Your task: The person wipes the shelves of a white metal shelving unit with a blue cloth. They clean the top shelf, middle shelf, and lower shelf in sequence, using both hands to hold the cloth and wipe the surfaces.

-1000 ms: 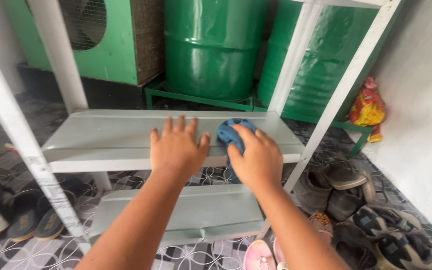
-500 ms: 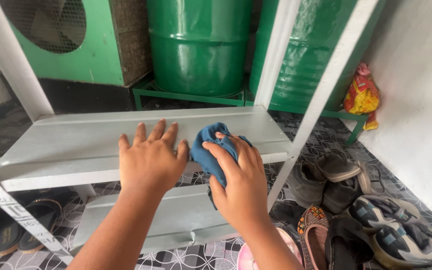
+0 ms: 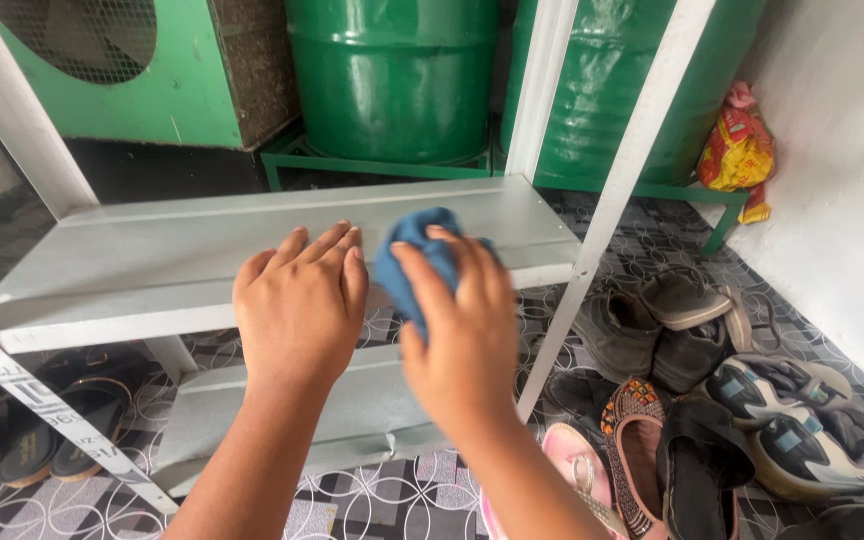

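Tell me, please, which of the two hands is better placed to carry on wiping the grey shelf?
The right hand, probably: it already grips the blue cloth against the grey shelf. The left hand lies flat and empty on the shelf beside it, seemingly bracing.

A home's utility corner: shoes strewn beside green drums.

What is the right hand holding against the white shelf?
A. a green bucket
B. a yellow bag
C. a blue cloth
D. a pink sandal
C: the right hand grips a bunched blue cloth over the upper white shelf, while the left hand lies flat on the shelf beside it.
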